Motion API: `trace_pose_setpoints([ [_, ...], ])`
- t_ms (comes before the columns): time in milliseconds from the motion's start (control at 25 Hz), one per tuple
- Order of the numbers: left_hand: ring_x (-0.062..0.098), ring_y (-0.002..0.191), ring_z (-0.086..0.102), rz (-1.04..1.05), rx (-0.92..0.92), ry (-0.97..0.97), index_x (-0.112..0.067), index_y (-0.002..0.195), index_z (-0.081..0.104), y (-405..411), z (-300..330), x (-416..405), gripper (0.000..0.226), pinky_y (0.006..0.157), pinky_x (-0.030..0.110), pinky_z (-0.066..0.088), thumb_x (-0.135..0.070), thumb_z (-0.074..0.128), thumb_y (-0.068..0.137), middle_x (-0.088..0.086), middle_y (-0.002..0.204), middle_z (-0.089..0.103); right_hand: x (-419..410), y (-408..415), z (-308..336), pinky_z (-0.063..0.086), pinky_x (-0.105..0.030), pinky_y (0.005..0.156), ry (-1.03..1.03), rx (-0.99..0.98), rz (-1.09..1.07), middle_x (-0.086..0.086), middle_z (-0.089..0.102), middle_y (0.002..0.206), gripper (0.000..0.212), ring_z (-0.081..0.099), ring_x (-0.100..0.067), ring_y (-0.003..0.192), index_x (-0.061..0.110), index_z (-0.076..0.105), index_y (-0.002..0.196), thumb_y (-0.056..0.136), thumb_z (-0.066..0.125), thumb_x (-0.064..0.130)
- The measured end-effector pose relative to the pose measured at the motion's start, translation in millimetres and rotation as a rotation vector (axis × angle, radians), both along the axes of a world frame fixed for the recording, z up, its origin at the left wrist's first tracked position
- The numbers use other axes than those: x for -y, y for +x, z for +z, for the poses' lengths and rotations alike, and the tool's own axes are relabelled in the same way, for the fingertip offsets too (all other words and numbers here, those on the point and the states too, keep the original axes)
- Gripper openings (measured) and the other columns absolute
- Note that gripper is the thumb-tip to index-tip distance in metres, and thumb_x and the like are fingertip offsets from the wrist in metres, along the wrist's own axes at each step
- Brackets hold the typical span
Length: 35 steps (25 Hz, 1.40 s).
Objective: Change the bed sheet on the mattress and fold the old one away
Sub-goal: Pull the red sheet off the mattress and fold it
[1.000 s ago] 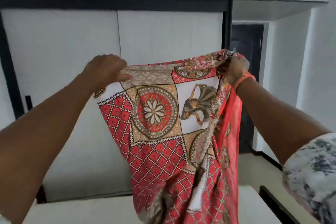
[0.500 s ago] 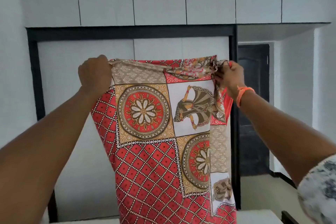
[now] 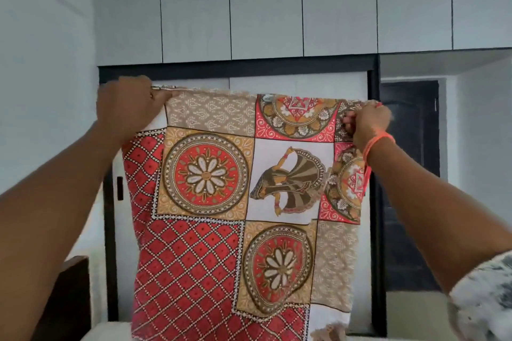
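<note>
Holding the sheet (image 3: 235,202) up high, the person is in the folding step, as far as I can judge. It is a red and tan sheet with flower rings and a dancer on it, and it hangs in the air in front of the cupboards (image 3: 266,16). Its bottom runs out of view near the pale bed (image 3: 110,331) at the lower edge.

The left hand (image 3: 130,108) pinches the top left corner of the sheet. The right hand (image 3: 368,124) grips the top right corner in a bunch, with an orange band (image 3: 378,141) on its wrist. Both hands are curled tight on the cloth and held wide apart, so the top edge is pulled straight.

Next, I think the hands need to come together so the two corners meet. The sides must line up, or the fold will be crooked.

Compared with the earlier pictures, the hands are farther apart. The sheet looks wider and flatter, and the folds on its right side have opened out. The view also tips up more, so more of the top cupboards show.
</note>
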<state>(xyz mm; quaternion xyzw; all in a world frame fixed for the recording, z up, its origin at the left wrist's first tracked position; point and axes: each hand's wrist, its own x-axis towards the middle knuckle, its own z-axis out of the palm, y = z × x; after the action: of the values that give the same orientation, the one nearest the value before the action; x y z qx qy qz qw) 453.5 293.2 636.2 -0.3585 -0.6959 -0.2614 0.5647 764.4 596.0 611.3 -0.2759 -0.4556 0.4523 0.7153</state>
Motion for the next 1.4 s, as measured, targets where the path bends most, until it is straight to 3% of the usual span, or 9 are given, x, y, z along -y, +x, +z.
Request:
trace_pose_setpoints([
  [120,0.031,0.058,0.054,0.046,-0.104,-0.114,-0.007,0.069,0.051,19.7,6.6,40.5,0.068,0.055,0.030,0.033,-0.072,0.043,0.088,0.012,0.060,0.052,23.6,14.0,-16.9,0.039,-0.022,0.058,0.276,0.185,-0.303,-0.007,0.058,0.086,0.026,0.056,-0.019,0.073,-0.004,0.056,0.103,0.102,0.033,0.010],
  [240,0.034,0.057,0.055,-0.035,-0.131,-0.237,-0.006,0.070,0.051,39.7,-3.1,57.7,0.052,0.059,0.034,0.038,-0.054,0.035,0.081,0.017,0.064,0.059,38.7,27.7,-12.1,0.045,-0.022,0.067,0.105,0.026,-0.337,-0.017,0.066,0.103,0.029,0.065,-0.029,0.094,-0.006,0.059,0.106,0.101,0.035,0.010],
  [360,0.033,0.058,0.055,0.154,-0.121,-0.323,0.001,0.083,0.056,47.3,-18.5,63.3,0.034,0.069,0.040,0.040,-0.031,0.046,0.092,0.020,0.075,0.061,62.4,33.2,-13.0,0.035,-0.018,0.068,0.106,0.188,-0.364,-0.019,0.062,0.116,0.026,0.059,-0.030,0.107,-0.005,0.053,0.114,0.102,0.037,0.011],
  [560,0.044,0.065,0.060,0.188,-0.066,-0.071,0.006,0.095,0.051,47.6,-13.5,93.5,0.024,0.068,0.045,0.041,-0.017,0.046,0.099,0.030,0.082,0.061,111.5,54.3,-2.2,0.044,-0.038,0.068,0.446,0.185,-0.506,-0.013,0.065,0.091,0.026,0.059,-0.027,0.078,0.000,0.054,0.110,0.100,0.036,0.016],
  [760,0.041,0.063,0.059,0.039,-0.040,-0.113,-0.001,0.091,0.049,31.5,-19.1,117.0,0.043,0.057,0.037,0.033,-0.041,0.042,0.103,0.024,0.079,0.060,121.1,49.1,-2.0,0.052,-0.046,0.079,0.171,0.231,-0.422,-0.019,0.068,0.098,0.029,0.065,-0.036,0.091,0.002,0.061,0.092,0.086,0.036,0.016],
  [920,0.031,0.050,0.046,0.002,-0.071,-0.109,-0.001,0.083,0.049,13.5,-30.9,118.8,0.047,0.051,0.034,0.029,-0.044,0.043,0.102,0.019,0.068,0.054,146.4,35.0,-9.4,0.059,-0.029,0.066,0.069,0.173,-0.383,-0.016,0.067,0.103,0.029,0.068,-0.021,0.077,0.001,0.059,0.102,0.092,0.037,0.016],
  [1080,0.039,0.053,0.056,-0.014,-0.131,-0.086,0.003,0.083,0.052,-21.4,-30.7,122.1,0.047,0.050,0.033,0.030,-0.039,0.047,0.102,0.025,0.068,0.056,169.3,13.7,-21.5,0.037,-0.005,0.036,0.087,0.162,-0.320,-0.005,0.059,0.094,0.024,0.049,-0.001,0.048,-0.001,0.056,0.109,0.103,0.035,0.007],
  [1240,0.042,0.055,0.057,-0.011,-0.104,-0.093,0.005,0.086,0.052,-50.1,-33.1,111.5,0.045,0.051,0.035,0.031,-0.037,0.048,0.102,0.026,0.070,0.056,154.9,-17.6,-26.6,0.059,-0.036,0.050,0.096,0.088,-0.232,-0.019,0.071,0.082,0.025,0.066,-0.016,0.048,0.002,0.054,0.101,0.104,0.035,0.017],
  [1400,0.031,0.052,0.051,0.030,-0.025,-0.162,0.000,0.088,0.050,-96.9,-35.9,83.1,0.042,0.051,0.037,0.040,-0.039,0.045,0.103,0.018,0.069,0.056,119.2,-54.6,-30.0,0.059,-0.039,0.049,0.059,0.120,-0.179,-0.019,0.069,0.073,0.026,0.066,-0.021,0.046,0.004,0.053,0.096,0.105,0.034,0.019],
])
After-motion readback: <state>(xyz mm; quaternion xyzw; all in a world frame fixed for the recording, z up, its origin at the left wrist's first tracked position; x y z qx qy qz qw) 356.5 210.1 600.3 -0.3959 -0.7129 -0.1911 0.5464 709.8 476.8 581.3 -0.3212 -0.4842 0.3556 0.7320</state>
